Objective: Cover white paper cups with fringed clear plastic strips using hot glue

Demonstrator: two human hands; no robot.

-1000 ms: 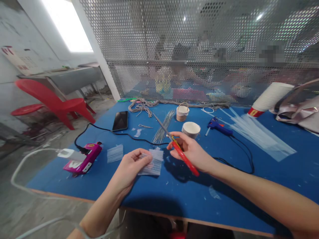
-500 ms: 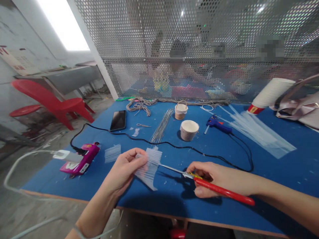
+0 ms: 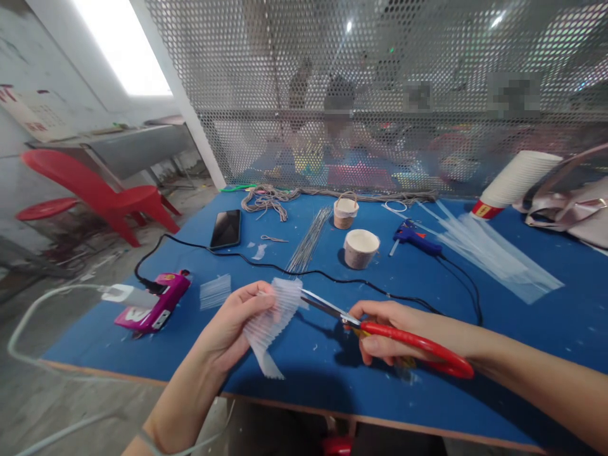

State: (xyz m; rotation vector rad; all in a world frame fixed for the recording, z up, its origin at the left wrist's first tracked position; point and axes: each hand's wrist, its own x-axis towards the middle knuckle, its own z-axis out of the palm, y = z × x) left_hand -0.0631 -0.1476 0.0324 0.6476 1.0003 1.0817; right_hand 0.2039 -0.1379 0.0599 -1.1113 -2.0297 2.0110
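Observation:
My left hand [image 3: 244, 316] pinches a pleated piece of translucent white mesh ribbon [image 3: 278, 316] between thumb and fingers, its lower end hanging down to a point. In my right hand [image 3: 392, 329] is a pair of red-handled scissors [image 3: 413, 342]. The blades are parted slightly, and their tips reach the right upper edge of the ribbon. Something small and yellow shows under the right fingers, partly hidden. To the left of my left hand lies another pleated mesh piece [image 3: 215, 292] flat on the blue tabletop [image 3: 304, 392].
A black cord [image 3: 285, 271] crosses the table from a purple power strip [image 3: 161, 304] to a blue glue gun [image 3: 418, 237]. Behind my hands stand two small paper cups, one nearer [image 3: 361, 248], beside thin wires [image 3: 308, 240]. A phone [image 3: 225, 228] and mesh strips [image 3: 503, 259] lie further out.
The scissors have turned and shifted slightly left and up, with their blades now parted. The mesh ribbon has swung left, and a small tab at its top no longer shows.

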